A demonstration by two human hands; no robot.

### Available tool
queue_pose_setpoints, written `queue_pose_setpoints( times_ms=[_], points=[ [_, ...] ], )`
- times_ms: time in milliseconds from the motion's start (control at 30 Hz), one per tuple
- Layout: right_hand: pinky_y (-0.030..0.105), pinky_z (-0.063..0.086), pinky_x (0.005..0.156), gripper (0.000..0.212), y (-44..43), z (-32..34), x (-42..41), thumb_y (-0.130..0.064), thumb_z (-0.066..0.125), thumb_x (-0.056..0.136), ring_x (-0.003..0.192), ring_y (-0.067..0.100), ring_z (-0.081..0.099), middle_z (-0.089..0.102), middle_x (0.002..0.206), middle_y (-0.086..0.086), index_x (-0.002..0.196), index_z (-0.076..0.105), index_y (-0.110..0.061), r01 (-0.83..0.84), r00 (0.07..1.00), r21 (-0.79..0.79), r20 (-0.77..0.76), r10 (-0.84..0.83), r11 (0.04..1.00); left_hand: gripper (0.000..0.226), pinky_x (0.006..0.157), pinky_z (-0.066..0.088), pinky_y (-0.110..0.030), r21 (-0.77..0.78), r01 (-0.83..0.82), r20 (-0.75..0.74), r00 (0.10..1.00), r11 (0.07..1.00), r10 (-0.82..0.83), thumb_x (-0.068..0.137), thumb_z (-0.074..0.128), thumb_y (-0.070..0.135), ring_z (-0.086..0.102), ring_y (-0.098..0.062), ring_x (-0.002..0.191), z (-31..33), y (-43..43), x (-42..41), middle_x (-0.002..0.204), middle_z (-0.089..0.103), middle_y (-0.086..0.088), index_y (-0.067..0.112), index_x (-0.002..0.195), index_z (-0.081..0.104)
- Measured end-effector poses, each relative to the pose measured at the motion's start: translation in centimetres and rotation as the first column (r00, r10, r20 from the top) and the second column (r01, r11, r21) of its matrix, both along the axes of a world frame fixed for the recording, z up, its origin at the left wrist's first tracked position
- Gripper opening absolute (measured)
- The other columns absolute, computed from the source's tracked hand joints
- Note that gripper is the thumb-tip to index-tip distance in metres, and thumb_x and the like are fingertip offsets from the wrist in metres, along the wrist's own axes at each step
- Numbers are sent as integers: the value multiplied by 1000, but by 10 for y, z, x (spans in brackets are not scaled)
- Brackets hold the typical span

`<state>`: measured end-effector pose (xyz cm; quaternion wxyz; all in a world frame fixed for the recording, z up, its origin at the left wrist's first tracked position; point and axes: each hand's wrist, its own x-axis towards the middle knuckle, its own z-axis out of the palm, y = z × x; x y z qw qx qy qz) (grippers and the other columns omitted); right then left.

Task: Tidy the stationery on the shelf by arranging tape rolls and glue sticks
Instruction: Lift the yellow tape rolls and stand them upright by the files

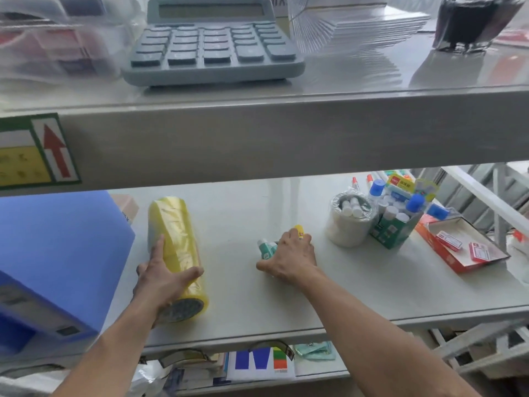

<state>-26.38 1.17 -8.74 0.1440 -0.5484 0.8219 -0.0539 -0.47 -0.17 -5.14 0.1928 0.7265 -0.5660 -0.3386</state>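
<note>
A long stack of yellow tape rolls (174,239), wrapped in clear film, lies on its side on the middle shelf (372,287). My left hand (163,277) rests on its near half, thumb on the right side and fingers on the left. My right hand (289,257) is closed over a few glue sticks (266,249) lying on the shelf; green-and-white tubes and one yellow cap (299,230) stick out past my fingers. More glue sticks stand in a wrapped round tub (347,224) and in a green box (393,224) at the right.
A blue box (57,247) stands left of the tape rolls. An open red carton (463,247) with small red-and-white packs lies at the far right. The upper shelf holds a grey calculator (211,41). A yellow and green label with a red arrow (34,150) sticks on its front edge.
</note>
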Motion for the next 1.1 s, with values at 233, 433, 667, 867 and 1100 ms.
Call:
queue_pose_setpoints(
  times_ms=[233,433,667,867,1100],
  points=[
    [42,41,99,86,57,-2,-33,-67,55,64,115,34,43,48,128,6,131,51,-13,-17,1000,-20,-5,17,1000,116,101,42,-50,-1,38,-117,992,999,-38,71,81,51,46,-40,121,-2,37,-64,141,31,-15,52,150,-3],
    [45,41,100,79,102,0,-89,-67,48,71,118,35,45,51,133,8,131,50,-17,66,997,-22,-39,-67,998,117,103,42,-46,9,85,-201,976,996,-81,69,81,51,47,-36,120,-3,76,-149,141,32,-15,51,151,-3],
    [46,39,104,89,134,3,-167,-70,56,71,125,36,40,44,140,9,138,47,-13,224,974,-13,-32,-224,975,118,107,41,-45,20,102,-291,952,995,-92,67,82,51,49,-35,122,-4,120,-253,141,32,-14,51,149,-2],
    [48,36,108,88,131,6,-218,-68,60,73,129,39,38,43,141,11,139,44,-13,294,956,-12,20,-294,956,116,106,41,-46,29,6,-341,940,1000,4,68,81,53,52,-40,118,-6,150,-321,140,29,-16,51,148,-4],
    [47,33,111,83,116,9,-235,-60,63,71,131,40,39,46,137,10,136,46,-12,303,950,-63,102,-296,951,116,100,45,-49,55,-170,-361,915,984,179,67,81,54,55,-44,110,-6,159,-361,138,31,-20,51,147,-3]
  ],
)
